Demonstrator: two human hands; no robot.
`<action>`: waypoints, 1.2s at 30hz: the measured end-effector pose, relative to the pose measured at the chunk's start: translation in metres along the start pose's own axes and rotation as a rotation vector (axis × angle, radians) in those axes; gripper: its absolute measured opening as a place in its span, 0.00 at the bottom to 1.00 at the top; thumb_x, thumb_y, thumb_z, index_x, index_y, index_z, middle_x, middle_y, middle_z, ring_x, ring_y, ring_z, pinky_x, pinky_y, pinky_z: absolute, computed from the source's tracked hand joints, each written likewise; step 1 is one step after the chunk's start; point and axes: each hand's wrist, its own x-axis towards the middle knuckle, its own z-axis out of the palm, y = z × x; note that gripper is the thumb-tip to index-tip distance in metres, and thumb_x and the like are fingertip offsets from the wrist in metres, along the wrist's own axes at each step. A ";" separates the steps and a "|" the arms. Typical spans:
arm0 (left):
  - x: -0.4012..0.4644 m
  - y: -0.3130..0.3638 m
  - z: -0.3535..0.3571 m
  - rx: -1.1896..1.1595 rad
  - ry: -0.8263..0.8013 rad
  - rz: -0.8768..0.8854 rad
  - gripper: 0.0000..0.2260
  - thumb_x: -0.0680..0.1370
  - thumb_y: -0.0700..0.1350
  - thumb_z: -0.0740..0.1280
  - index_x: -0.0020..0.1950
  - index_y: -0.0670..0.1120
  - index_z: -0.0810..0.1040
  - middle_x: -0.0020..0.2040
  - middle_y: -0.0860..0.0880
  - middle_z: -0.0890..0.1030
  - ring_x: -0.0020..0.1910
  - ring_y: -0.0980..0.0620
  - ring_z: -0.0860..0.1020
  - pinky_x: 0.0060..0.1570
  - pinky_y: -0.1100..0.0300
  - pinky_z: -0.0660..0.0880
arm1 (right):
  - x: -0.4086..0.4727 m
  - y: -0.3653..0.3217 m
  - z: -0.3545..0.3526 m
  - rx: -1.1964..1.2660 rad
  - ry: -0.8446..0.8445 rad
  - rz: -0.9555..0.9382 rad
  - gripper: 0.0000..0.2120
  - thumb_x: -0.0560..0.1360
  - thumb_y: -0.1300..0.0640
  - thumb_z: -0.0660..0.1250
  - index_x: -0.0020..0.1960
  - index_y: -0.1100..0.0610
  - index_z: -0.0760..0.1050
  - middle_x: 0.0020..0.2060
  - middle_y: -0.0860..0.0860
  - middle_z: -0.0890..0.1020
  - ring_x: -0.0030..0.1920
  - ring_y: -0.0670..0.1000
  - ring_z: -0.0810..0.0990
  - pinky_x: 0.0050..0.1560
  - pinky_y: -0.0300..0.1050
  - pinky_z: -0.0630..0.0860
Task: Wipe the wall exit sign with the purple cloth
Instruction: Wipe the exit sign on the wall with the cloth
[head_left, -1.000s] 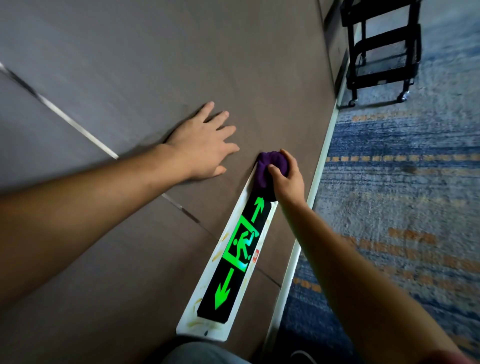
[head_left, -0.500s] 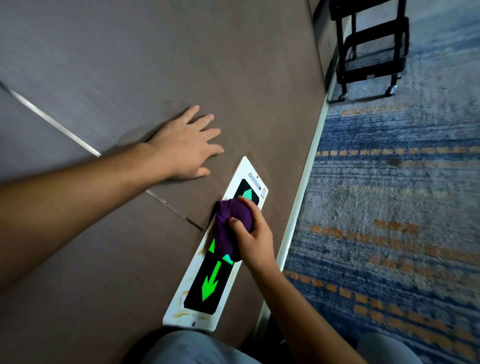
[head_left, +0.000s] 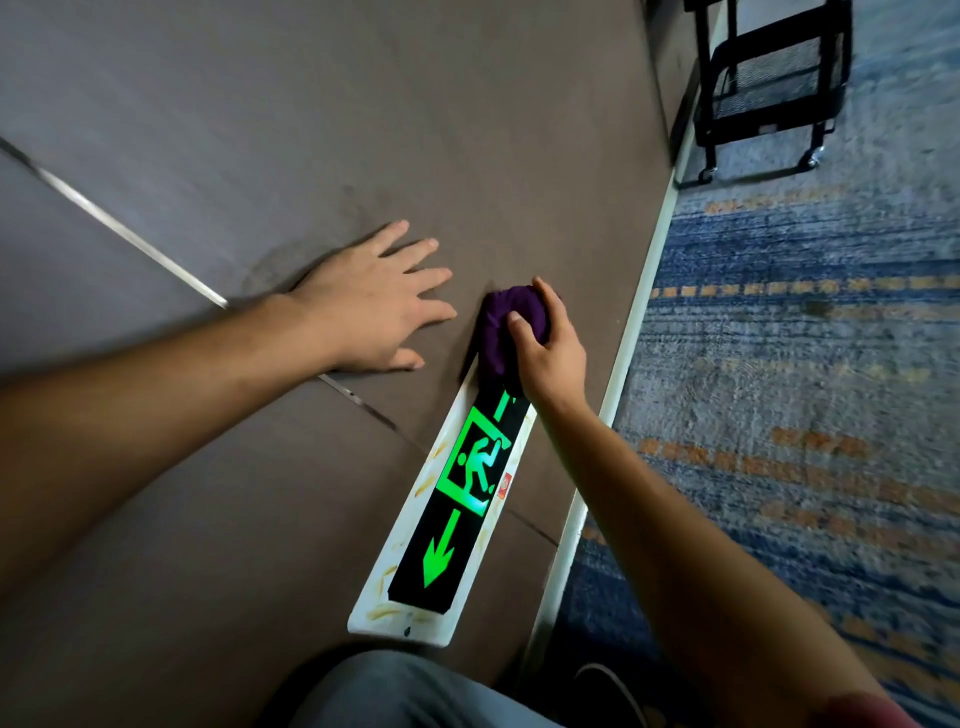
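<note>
Wall: grey panels, sign set low by the carpet. Exit sign: long, lit green; far end under the purple cloth. Left hand: fingers spread flat on wall, likely bracing. Right hand: fingers clamped round the bunched cloth, pressing it on for wiping.

Pretty dim indoor light overall; your brightest thing is the exit sign, glowing green around 6 o'clock. Soft shadow under your left hand. Wide-angle bending at the edges, carpet smeared blurry toward 4 o'clock.
</note>
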 end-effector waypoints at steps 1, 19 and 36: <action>-0.001 0.000 0.000 0.003 0.000 0.002 0.32 0.80 0.69 0.55 0.82 0.59 0.58 0.84 0.47 0.55 0.84 0.42 0.49 0.81 0.41 0.46 | 0.000 0.000 0.000 -0.017 -0.017 -0.003 0.24 0.81 0.48 0.67 0.76 0.40 0.69 0.66 0.52 0.80 0.63 0.53 0.80 0.68 0.48 0.75; -0.015 0.005 0.003 0.028 -0.038 0.024 0.32 0.80 0.69 0.54 0.82 0.60 0.56 0.85 0.49 0.53 0.84 0.43 0.48 0.81 0.41 0.45 | -0.109 0.021 -0.014 0.238 -0.011 0.113 0.34 0.79 0.50 0.72 0.80 0.39 0.61 0.54 0.24 0.74 0.52 0.23 0.77 0.56 0.22 0.71; -0.010 0.011 0.003 0.054 -0.084 0.022 0.34 0.79 0.71 0.52 0.82 0.59 0.55 0.85 0.48 0.48 0.84 0.41 0.43 0.81 0.39 0.42 | -0.076 0.007 -0.001 -0.016 -0.128 -0.025 0.21 0.83 0.50 0.66 0.75 0.44 0.71 0.68 0.50 0.80 0.65 0.51 0.79 0.68 0.50 0.75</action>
